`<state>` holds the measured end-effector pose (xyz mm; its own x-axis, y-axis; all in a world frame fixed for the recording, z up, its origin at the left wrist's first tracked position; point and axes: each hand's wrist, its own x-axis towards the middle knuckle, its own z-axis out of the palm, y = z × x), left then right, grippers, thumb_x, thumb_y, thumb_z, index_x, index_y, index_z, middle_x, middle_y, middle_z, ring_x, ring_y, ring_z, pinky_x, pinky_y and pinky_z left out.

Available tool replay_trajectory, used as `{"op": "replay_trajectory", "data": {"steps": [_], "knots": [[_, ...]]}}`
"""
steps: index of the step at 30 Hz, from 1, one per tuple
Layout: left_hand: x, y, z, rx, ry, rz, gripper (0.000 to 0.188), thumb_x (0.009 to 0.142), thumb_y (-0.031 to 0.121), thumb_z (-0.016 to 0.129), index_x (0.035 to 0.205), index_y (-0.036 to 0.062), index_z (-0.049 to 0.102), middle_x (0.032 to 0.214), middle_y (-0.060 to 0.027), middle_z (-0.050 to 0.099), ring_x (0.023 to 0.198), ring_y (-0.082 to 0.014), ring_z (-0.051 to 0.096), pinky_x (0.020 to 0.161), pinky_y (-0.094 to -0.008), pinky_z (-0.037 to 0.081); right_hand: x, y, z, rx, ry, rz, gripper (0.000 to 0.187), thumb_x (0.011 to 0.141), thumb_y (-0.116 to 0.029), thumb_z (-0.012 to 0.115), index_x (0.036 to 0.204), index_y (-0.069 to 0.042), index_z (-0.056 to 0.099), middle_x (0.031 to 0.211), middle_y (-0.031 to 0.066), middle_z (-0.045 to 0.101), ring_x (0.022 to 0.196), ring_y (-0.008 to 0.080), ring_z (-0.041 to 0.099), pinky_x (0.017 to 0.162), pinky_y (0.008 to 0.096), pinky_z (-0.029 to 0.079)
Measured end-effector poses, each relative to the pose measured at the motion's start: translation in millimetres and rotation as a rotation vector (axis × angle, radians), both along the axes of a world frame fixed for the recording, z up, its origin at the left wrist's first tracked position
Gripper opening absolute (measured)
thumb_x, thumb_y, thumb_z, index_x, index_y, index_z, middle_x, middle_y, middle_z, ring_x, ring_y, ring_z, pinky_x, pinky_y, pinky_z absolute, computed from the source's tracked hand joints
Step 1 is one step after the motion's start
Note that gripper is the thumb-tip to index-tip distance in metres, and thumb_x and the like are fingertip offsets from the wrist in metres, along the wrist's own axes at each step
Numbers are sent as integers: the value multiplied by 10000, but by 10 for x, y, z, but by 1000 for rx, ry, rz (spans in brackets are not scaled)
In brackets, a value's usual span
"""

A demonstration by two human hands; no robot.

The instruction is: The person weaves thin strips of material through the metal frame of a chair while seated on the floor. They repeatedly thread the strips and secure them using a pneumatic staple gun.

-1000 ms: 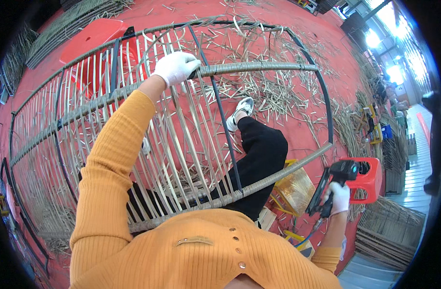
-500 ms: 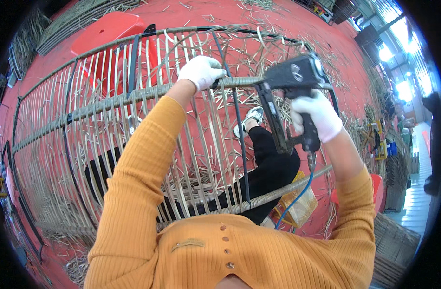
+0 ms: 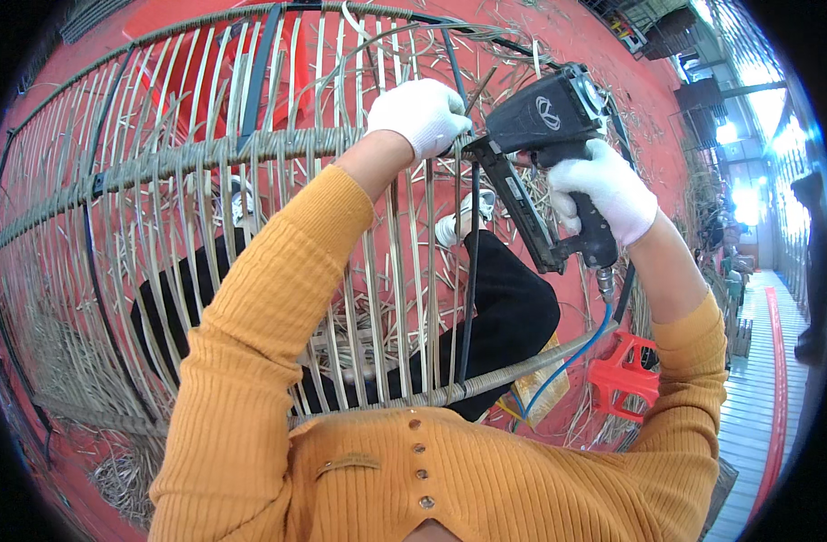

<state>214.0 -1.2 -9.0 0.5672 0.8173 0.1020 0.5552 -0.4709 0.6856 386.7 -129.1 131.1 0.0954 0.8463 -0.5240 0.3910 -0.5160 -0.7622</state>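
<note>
The woven frame [image 3: 219,151] lay over the person's black trousers [image 3: 513,298], seemingly for support. The left hand [image 3: 420,117] had its fingers clamped on the wrapped crossbar [image 3: 314,142], probably steadying it beside the nail gun [image 3: 542,116], whose handle the right hand's [image 3: 603,191] fingers gripped.

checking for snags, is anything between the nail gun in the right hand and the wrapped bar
Nothing visible: the nail gun has its nose right by the wrapped bar, with the left hand close beside it. Contact is unclear.
</note>
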Motion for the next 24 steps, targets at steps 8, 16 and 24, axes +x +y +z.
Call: {"op": "replay_trajectory", "data": {"steps": [8,16,24], "knots": [[21,18,-76,69,27,-11,304,941,346,573,970,94,739,881,-163,710,858,-361,679,789,-459,531,23,48,-56,-68,-35,60,194,837,-131,609,940,33,621,532,43,529,416,147,529,435,307,459],[-42,-135,-123,468,49,88,232,952,298,510,904,158,688,869,-125,721,828,-317,702,854,-472,467,154,-1753,115,222,-19,-541,124,823,-130,640,811,-21,583,554,66,553,439,167,533,447,305,453],[-160,-155,-94,509,97,-88,258,959,330,546,819,185,706,757,-63,698,787,-279,684,766,-423,466,1220,-4347,-842,102,67,-1035,141,855,-144,693,899,-78,577,678,29,585,510,141,543,482,285,463]]}}
